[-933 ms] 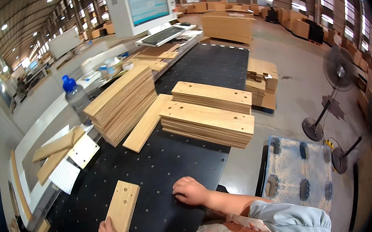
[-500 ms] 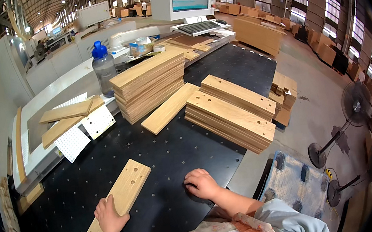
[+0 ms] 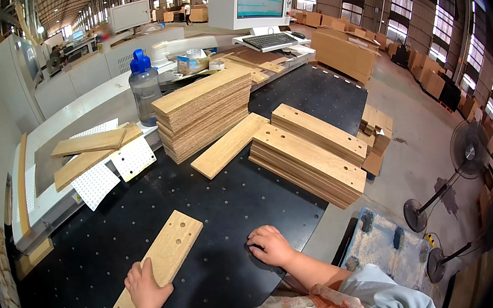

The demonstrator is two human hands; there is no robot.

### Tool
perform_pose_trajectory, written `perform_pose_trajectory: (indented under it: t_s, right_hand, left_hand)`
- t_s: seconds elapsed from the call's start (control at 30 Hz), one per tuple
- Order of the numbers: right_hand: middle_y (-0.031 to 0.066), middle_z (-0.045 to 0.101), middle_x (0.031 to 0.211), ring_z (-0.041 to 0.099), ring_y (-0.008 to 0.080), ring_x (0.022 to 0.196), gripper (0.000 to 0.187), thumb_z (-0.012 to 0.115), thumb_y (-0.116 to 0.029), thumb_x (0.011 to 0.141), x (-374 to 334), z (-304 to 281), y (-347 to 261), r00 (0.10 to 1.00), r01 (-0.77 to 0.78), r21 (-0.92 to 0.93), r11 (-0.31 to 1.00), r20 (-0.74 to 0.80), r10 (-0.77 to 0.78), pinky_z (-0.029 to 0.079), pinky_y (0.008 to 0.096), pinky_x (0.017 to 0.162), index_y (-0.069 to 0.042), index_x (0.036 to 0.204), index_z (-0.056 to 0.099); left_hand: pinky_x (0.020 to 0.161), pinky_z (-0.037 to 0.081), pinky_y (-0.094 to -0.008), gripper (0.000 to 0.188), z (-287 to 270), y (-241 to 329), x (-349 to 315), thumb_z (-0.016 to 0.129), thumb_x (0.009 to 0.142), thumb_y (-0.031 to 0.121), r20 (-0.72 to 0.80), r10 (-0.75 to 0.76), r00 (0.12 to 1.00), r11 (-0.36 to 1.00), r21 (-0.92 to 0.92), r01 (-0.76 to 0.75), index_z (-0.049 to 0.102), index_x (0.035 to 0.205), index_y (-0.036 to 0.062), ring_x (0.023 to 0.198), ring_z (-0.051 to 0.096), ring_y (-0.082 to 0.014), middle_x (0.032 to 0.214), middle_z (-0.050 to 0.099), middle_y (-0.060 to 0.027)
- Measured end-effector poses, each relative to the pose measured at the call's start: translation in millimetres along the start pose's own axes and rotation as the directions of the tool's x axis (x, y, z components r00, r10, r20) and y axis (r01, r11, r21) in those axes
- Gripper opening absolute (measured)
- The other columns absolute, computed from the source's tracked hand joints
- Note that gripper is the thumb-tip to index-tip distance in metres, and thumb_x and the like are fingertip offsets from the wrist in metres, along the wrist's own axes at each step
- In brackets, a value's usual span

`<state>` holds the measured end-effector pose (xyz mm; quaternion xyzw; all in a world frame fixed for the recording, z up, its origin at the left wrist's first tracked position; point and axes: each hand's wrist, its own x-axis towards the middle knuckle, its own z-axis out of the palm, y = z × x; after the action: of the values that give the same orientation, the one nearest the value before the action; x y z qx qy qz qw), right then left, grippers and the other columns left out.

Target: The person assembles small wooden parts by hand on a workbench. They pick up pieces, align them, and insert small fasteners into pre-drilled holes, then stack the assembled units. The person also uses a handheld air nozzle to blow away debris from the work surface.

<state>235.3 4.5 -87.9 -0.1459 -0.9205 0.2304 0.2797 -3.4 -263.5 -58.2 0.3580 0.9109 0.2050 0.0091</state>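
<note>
The left hand [image 3: 148, 288], thumb spread from its fingers, has hold of a drilled board [image 3: 169, 249] across its width, at nine o'clock from the right hand [image 3: 271, 247]. That one rests loosely curled on the black table [image 3: 222, 207], palm hidden, so I cannot tell whether it holds anything; a drilled stack [image 3: 309, 155] sits at its one o'clock

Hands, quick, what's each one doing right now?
Left hand: holding a board with holes.
Right hand: fingers curled, low over the black table; whether they hold anything can't be told.
</note>
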Motion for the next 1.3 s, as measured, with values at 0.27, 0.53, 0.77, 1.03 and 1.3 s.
perform_pose_trajectory:
  t_s: [0.27,0.53,0.77,1.03,1.3]
  right_hand:
    - [0.0074,0.064,0.100,0.058,0.0283,0.102,0.014,0.068,-0.012,0.075,-0.6,1.4,-1.0,1.000,0.000,0.000,1.000,-0.009,0.000,0.043,0.0410,0.093,-0.007,0.089,0.068]
    - [0.0065,0.064,0.100,0.058,0.0281,0.102,0.014,0.068,-0.012,0.075,-0.5,0.2,-2.2,1.000,0.006,-0.002,1.000,-0.013,-0.006,0.044,0.0409,0.092,-0.008,0.089,0.068]
    - [0.0062,0.064,0.100,0.058,0.0279,0.102,0.014,0.068,-0.012,0.075,-1.6,0.1,-0.6,1.000,0.011,-0.010,1.000,-0.013,-0.011,0.044,0.0410,0.092,-0.008,0.089,0.068]
    - [0.0057,0.063,0.101,0.057,0.0276,0.103,0.016,0.069,-0.013,0.075,-2.9,2.2,1.3,1.000,0.011,-0.012,1.000,-0.016,-0.012,0.043,0.0413,0.093,-0.008,0.091,0.067]
    - [0.0053,0.064,0.101,0.057,0.0278,0.102,0.016,0.069,-0.012,0.076,-3.8,1.6,2.7,1.000,0.005,0.016,1.000,-0.014,-0.005,0.043,0.0411,0.093,-0.009,0.091,0.067]
  left_hand:
    - [0.108,0.026,-0.0433,0.088,-1.8,0.1,-0.5,0.076,0.052,0.028,0.015,-0.011,1.000,1.000,0.002,0.011,0.052,0.133,0.0052,0.125,0.040,-0.0350,0.131,0.045,-0.0193]
    - [0.108,0.026,-0.0433,0.087,0.4,-2.7,-0.9,0.076,0.052,0.029,0.012,0.003,1.000,1.000,0.010,-0.003,0.052,0.133,0.0061,0.125,0.040,-0.0352,0.131,0.045,-0.0191]
    - [0.108,0.026,-0.0428,0.087,0.3,-2.0,-0.2,0.076,0.052,0.030,0.023,0.001,1.000,1.000,0.018,-0.001,0.051,0.132,0.0058,0.125,0.040,-0.0349,0.131,0.044,-0.0187]
    - [0.106,0.029,-0.0441,0.087,0.1,-0.7,0.2,0.077,0.050,0.027,0.003,0.002,1.000,1.000,0.016,-0.002,0.053,0.130,0.0049,0.124,0.041,-0.0359,0.129,0.046,-0.0195]
    - [0.106,0.028,-0.0434,0.087,1.8,-3.4,0.1,0.077,0.052,0.031,0.004,0.024,1.000,1.000,0.017,-0.024,0.053,0.132,0.0057,0.124,0.040,-0.0357,0.130,0.045,-0.0197]
